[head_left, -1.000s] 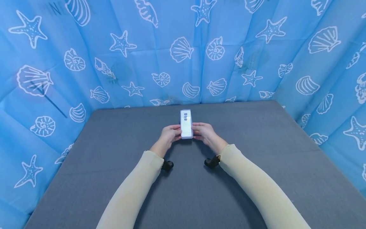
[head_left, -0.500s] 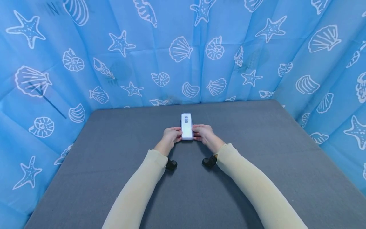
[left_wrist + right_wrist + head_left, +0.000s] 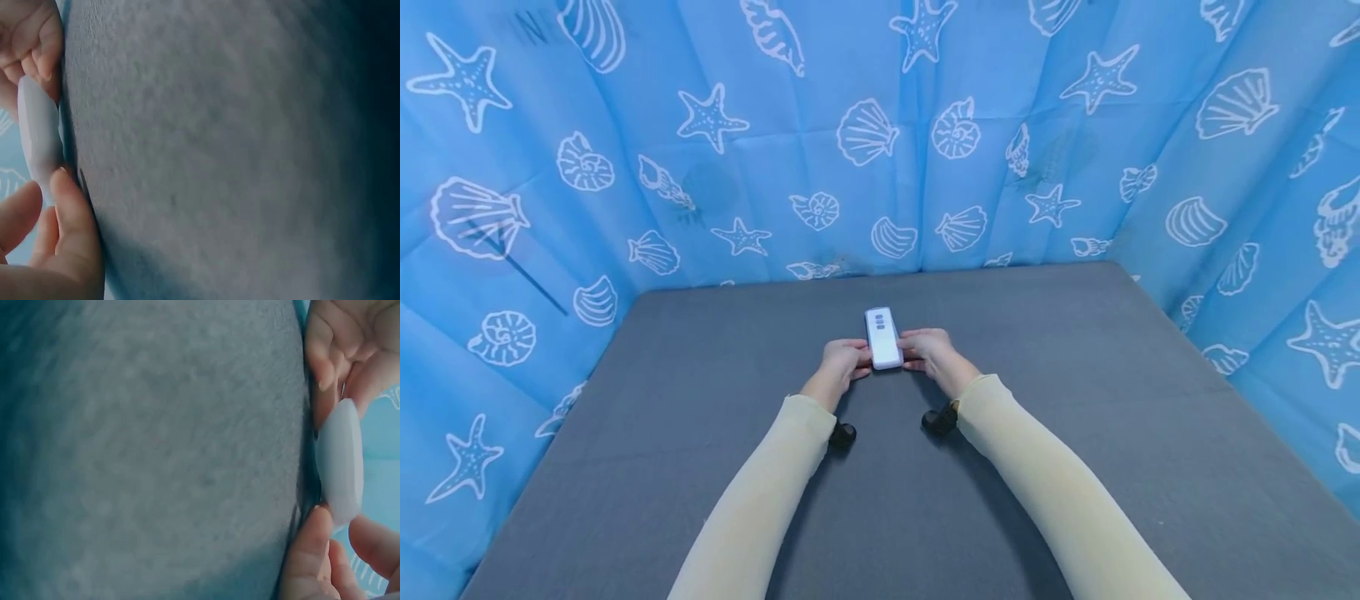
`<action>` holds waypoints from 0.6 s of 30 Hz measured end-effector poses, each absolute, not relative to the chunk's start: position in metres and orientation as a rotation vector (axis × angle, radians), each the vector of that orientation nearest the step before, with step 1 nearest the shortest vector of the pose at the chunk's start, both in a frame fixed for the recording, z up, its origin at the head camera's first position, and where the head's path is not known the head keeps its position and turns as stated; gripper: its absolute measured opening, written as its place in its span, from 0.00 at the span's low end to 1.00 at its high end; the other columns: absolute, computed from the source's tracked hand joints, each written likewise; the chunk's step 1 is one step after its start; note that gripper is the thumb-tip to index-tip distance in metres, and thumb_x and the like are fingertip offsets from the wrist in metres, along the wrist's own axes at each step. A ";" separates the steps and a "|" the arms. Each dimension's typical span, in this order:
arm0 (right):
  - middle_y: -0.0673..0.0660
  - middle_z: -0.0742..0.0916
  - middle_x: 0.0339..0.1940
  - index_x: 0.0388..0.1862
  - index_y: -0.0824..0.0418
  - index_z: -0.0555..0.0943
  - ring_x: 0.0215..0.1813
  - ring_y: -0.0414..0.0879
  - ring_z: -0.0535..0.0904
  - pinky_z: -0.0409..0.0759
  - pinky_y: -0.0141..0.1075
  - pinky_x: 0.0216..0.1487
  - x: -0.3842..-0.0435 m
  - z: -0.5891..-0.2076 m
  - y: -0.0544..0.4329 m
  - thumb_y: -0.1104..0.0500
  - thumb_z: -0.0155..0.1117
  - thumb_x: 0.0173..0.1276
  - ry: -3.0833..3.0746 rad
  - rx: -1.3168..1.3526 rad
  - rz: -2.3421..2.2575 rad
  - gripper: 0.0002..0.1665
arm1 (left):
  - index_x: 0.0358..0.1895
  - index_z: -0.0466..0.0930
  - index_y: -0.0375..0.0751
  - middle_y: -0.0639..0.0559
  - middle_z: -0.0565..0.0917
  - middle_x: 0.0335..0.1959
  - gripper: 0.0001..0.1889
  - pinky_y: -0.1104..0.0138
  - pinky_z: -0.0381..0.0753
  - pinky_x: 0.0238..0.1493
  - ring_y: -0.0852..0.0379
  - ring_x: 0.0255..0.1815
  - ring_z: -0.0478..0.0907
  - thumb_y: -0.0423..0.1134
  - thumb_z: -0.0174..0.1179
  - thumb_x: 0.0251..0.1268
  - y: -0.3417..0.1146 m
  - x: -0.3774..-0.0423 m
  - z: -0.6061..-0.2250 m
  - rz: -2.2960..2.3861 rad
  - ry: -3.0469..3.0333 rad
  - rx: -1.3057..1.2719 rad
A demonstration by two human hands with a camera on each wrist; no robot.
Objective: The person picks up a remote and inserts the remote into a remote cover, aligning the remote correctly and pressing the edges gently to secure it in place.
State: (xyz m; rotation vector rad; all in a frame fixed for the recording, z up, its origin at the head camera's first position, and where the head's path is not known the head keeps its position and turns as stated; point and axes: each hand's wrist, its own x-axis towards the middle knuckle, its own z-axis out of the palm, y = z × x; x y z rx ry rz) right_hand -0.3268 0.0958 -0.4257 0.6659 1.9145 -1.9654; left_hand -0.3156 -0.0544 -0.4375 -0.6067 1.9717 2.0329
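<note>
A slim white remote control point(image 3: 883, 343), with several small grey buttons near its far end, lies between my two hands at the middle of the grey table. My left hand point(image 3: 845, 362) pinches its left side, and my right hand point(image 3: 931, 350) pinches the right side. Seen end-on in the left wrist view, the white remote control point(image 3: 40, 131) has a rounded body, held low at the cloth. The right wrist view has the same remote control point(image 3: 340, 462) between the fingertips of both hands. Whether its underside touches the table, I cannot tell.
Grey cloth covers the table point(image 3: 700, 467). A blue curtain point(image 3: 760, 167) with white shells and starfish hangs behind the table and along both sides. Dark wrist cameras point(image 3: 938, 421) sit under both sleeve cuffs.
The far end of the remote control has come down, so it lies flatter. Both hands have lowered slightly with it and keep their grip.
</note>
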 end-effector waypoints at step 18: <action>0.65 0.80 0.59 0.64 0.69 0.72 0.52 0.51 0.80 0.81 0.37 0.44 -0.316 -0.426 0.119 0.69 0.58 0.70 2.084 0.550 -1.852 0.23 | 0.60 0.75 0.32 0.38 0.80 0.53 0.17 0.66 0.81 0.42 0.54 0.43 0.80 0.25 0.51 0.70 -0.071 -0.301 -0.430 1.861 2.066 -0.540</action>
